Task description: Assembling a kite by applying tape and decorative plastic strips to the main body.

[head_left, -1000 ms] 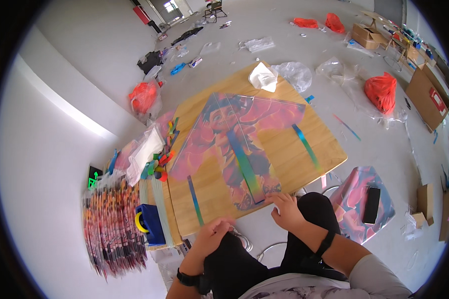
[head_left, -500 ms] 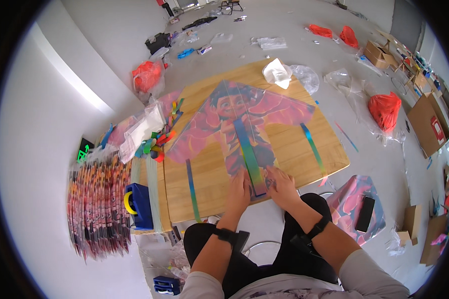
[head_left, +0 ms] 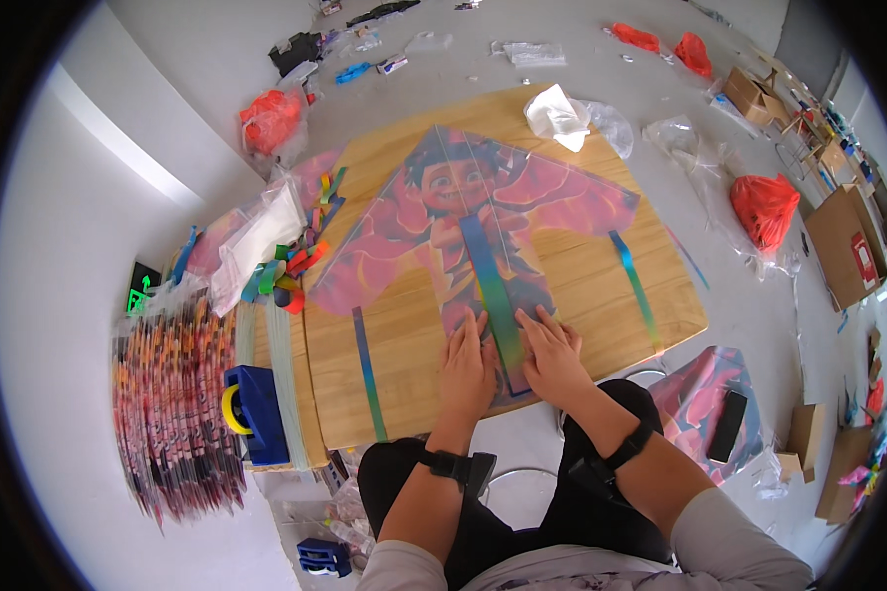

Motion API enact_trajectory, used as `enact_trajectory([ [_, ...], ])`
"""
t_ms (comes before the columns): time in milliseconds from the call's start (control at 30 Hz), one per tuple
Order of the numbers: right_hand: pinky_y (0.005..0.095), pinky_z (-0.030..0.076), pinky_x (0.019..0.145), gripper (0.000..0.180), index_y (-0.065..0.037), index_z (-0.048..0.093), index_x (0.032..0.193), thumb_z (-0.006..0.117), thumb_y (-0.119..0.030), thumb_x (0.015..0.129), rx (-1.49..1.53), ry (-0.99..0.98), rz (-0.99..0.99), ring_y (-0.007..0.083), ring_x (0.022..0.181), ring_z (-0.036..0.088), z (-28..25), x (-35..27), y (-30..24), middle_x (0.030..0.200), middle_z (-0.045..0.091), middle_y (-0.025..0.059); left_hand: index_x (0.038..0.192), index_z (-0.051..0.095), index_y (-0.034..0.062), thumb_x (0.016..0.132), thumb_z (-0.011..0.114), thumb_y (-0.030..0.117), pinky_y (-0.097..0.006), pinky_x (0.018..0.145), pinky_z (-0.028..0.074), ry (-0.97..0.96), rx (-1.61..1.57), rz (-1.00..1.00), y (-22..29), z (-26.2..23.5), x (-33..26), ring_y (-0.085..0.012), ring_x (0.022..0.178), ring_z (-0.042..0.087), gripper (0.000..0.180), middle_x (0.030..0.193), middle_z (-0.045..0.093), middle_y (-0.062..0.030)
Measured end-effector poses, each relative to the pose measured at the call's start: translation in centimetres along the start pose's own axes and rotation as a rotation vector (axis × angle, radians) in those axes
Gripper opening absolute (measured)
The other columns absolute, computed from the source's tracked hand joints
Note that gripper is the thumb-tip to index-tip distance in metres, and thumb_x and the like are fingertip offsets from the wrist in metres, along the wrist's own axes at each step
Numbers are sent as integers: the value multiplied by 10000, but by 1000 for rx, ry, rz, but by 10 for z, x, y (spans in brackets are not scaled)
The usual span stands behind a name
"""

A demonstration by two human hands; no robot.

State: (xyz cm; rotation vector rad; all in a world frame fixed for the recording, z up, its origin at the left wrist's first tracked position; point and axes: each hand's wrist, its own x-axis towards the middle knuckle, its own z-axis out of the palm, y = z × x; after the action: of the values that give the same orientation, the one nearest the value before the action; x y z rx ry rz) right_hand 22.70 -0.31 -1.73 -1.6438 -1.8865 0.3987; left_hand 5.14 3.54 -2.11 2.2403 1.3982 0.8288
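Note:
A kite [head_left: 453,202] printed with a cartoon figure and pink, flame-like wings lies spread on the wooden table. Down its middle runs a wide blue-to-green ribbon [head_left: 490,295], its lower end near the table's front edge. My left hand [head_left: 468,369] lies on the kite's lower part, just left of this ribbon, fingers stretched forward. On the ribbon's other side rests my right hand [head_left: 552,362], its fingers also extended flat. Narrow ribbon tails hang from the wings: one on the left [head_left: 368,374], another on the right [head_left: 638,293].
At the table's left edge stand a blue tape dispenser [head_left: 259,414] and a heap of coloured ribbon rolls [head_left: 288,279]. Beyond it hangs a thick stack of printed sheets [head_left: 177,404]. Crumpled white paper [head_left: 558,116] sits at the back. A black phone-like object [head_left: 727,426] lies at right.
My fingers, bent around the ribbon's lower end before, now reach forward and lie flatter on the kite. The whole view has shifted a little.

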Motion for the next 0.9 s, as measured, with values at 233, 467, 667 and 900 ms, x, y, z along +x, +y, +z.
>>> enact_trajectory([
  [233, 546, 216, 1121, 700, -103, 402, 1502, 515, -32, 814, -6, -80, 26, 354, 1462, 341, -6, 2, -5, 1382, 561, 133, 1531, 270, -65, 1010, 492, 167, -445, 1131, 306, -12, 12, -10, -1, -1, 0, -319, 1329, 478, 612, 1415, 586, -86],
  [467, 549, 225, 1119, 710, -71, 386, 1506, 515, -24, 809, -8, -39, 22, 364, 1456, 344, -4, 8, -3, 1401, 537, 151, 1534, 275, -54, 1013, 505, 179, -443, 1127, 306, -7, -9, -2, -3, 0, 0, -316, 1343, 473, 615, 1418, 581, -99],
  [667, 584, 266, 1093, 721, -38, 351, 1517, 546, -68, 824, -78, 36, 9, 368, 1431, 373, 9, 23, 1, 1415, 529, 153, 1545, 257, -52, 1002, 515, 173, -443, 1115, 312, 13, 43, -15, 0, 2, 0, -318, 1358, 463, 642, 1433, 561, -138],
  [900, 581, 262, 1099, 727, -26, 327, 1526, 548, -79, 835, -48, 33, 36, 386, 1431, 367, 17, 43, 4, 1410, 525, 178, 1568, 198, -39, 966, 539, 152, -465, 1084, 291, -46, -64, -58, -7, -3, 21, -312, 1326, 460, 718, 1460, 547, -106],
])
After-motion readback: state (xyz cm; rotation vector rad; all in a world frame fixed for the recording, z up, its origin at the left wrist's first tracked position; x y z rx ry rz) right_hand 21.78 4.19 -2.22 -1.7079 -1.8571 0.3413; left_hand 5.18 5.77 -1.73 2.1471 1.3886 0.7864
